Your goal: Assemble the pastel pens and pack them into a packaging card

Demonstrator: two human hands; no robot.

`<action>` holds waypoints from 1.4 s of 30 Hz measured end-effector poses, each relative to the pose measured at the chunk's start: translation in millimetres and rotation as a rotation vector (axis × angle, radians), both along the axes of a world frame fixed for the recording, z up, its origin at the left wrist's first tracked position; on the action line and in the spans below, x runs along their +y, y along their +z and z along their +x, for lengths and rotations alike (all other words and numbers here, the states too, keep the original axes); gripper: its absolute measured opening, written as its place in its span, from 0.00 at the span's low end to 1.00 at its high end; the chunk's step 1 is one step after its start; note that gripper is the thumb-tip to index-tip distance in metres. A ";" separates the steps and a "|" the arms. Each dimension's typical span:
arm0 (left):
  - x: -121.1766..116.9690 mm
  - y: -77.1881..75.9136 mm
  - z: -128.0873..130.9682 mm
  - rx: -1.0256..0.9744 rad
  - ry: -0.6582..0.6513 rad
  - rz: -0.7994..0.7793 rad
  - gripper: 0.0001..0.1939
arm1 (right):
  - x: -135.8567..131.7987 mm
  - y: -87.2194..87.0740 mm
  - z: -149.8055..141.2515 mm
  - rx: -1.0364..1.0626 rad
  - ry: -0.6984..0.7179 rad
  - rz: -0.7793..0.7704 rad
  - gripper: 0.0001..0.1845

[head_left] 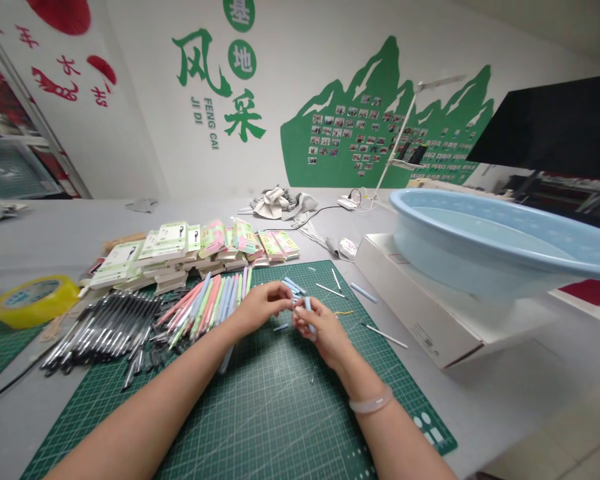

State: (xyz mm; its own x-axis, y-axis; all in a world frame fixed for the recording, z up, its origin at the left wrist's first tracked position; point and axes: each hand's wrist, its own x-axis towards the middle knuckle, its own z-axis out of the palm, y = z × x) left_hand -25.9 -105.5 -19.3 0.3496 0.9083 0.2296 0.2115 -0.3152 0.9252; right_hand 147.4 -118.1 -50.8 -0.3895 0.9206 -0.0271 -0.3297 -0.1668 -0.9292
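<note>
Above the green cutting mat [260, 413], my two hands meet almost fingertip to fingertip. My right hand [325, 330], with a pale bracelet on its wrist, is closed around a light blue pen barrel [309, 310]. The fingers of my left hand [263, 305] are pinched beside it; anything between them is too small to name. Light blue pen parts [294, 285] lie just behind the hands. White refills [387, 335] are scattered to the right. Pastel pens [215, 297] in pink, green and blue lie left of my left hand.
Many clear pens with black ends [105, 327] lie at the left, near a yellow tape roll [35, 300]. Small boxes [165, 243] are piled behind. On the right, a blue basin [470, 247] rests on a white carton [410, 300]. Crumpled cloth [280, 203] lies at the back.
</note>
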 end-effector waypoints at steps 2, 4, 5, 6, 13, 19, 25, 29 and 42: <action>1.5 1.3 0.2 -0.223 0.082 -0.111 0.12 | 0.3 0.8 -0.8 0.017 0.006 0.055 0.13; 1.4 4.4 1.2 -0.382 0.141 -0.168 0.15 | 0.3 0.8 -1.7 0.016 0.006 0.124 0.13; 0.7 6.3 2.3 -0.430 0.163 -0.173 0.15 | 0.1 0.6 -2.2 0.005 -0.001 0.161 0.13; -0.5 8.2 3.7 -0.454 0.177 -0.165 0.15 | -0.2 0.4 -2.8 -0.011 -0.014 0.196 0.13; -11.9 12.8 16.7 -0.368 0.180 -0.015 0.10 | -3.6 -1.5 -6.8 -0.077 -0.087 0.316 0.13; -17.0 8.4 20.5 -0.189 0.254 0.122 0.08 | -4.7 -1.2 -8.8 -0.030 -0.102 0.274 0.07; -17.2 3.8 22.4 0.033 0.284 0.307 0.06 | -6.4 3.8 -8.9 0.114 -0.123 0.171 0.15; -17.2 2.9 21.7 0.156 0.252 0.464 0.06 | -5.6 4.2 -8.2 0.122 -0.141 0.174 0.14; 42.0 30.1 -10.1 0.077 0.297 0.105 0.16 | 7.9 12.0 16.7 0.089 -0.278 0.183 0.13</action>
State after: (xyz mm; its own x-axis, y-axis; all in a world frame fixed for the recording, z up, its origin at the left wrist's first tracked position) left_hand -35.9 -63.5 10.8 0.0923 0.9461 0.3103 0.3764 -0.3217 0.8688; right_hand 164.1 -110.2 -38.8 -0.1164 0.9783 0.1716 -0.4204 0.1081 -0.9009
